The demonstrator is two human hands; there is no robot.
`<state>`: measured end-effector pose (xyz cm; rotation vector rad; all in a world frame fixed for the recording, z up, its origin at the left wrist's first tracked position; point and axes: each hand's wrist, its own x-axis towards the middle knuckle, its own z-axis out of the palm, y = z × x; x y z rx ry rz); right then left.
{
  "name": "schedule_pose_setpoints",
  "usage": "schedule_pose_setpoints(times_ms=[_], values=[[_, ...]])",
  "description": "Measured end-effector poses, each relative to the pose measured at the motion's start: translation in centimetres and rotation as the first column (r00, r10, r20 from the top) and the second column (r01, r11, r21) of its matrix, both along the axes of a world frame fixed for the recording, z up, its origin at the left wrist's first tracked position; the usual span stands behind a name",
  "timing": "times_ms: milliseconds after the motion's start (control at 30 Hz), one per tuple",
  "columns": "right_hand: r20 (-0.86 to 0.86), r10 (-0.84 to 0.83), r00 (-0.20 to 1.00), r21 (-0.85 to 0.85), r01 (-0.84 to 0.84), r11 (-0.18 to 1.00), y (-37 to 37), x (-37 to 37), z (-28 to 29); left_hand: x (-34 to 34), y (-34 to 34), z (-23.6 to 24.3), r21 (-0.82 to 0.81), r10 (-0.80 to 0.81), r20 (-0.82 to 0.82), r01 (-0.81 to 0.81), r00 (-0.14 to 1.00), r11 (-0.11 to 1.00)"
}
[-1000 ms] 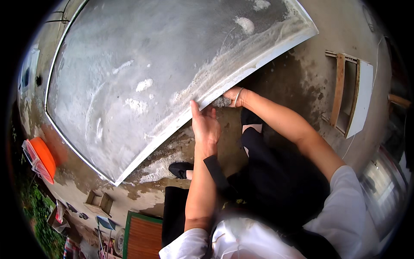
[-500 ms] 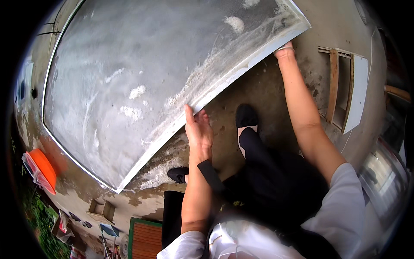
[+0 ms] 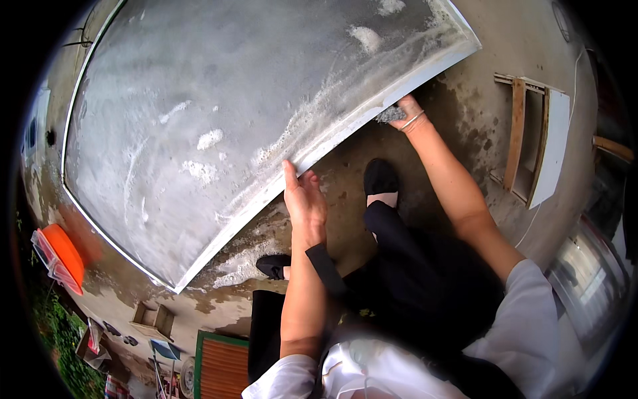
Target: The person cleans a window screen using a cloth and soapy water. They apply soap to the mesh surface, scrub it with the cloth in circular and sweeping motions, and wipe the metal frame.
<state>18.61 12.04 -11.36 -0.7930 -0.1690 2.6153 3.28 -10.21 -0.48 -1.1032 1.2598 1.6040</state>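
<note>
A large window screen (image 3: 232, 86) with a white frame and grey mesh is tilted up before me, and white suds (image 3: 210, 139) streak its surface. My left hand (image 3: 307, 203) grips the lower frame edge near its middle, thumb on the near face and fingers curled behind. Farther right, my right hand (image 3: 407, 114) is at the underside of the same edge, closed on a grey scouring pad (image 3: 391, 115). Part of its fingers are hidden by the frame.
My feet in black shoes (image 3: 381, 178) stand on the wet concrete floor. A wood-and-white frame piece (image 3: 548, 146) lies at right. An orange basin (image 3: 64, 256), a small wooden box (image 3: 153, 322) and a green-edged, reddish-brown slatted panel (image 3: 222, 366) are at left.
My right hand has slid left and toward me along the underside of the frame edge, bringing the scouring pad into view. My left hand keeps its hold; the screen barely shifts.
</note>
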Motion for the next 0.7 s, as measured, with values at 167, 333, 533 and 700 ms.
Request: schedule_pose_setpoints(times_ms=[167,333,533,700], values=[[0.192,-0.282,0.940,0.288,0.221,0.932,12.2,6.8,3.4,0.6,0.2,-0.7,0.082,-0.007,0.004,0.006,1.000,0.997],[0.620,-0.729,0.290,0.695,0.228,0.682,14.2,8.7,5.8,0.2,-0.1,-0.8,0.221,0.113,0.072,-0.126,0.991,0.967],[0.322,-0.940,0.113,0.497,-0.866,0.066,14.8,6.0,11.0,-0.6,-0.6,-1.3,0.306,0.104,0.135,-0.142,0.985,0.942],[0.132,-0.937,0.325,0.108,-0.944,-0.312,14.4,4.0,10.6,-0.3,-0.3,-1.9,0.336,0.125,0.165,-0.175,0.978,0.926]])
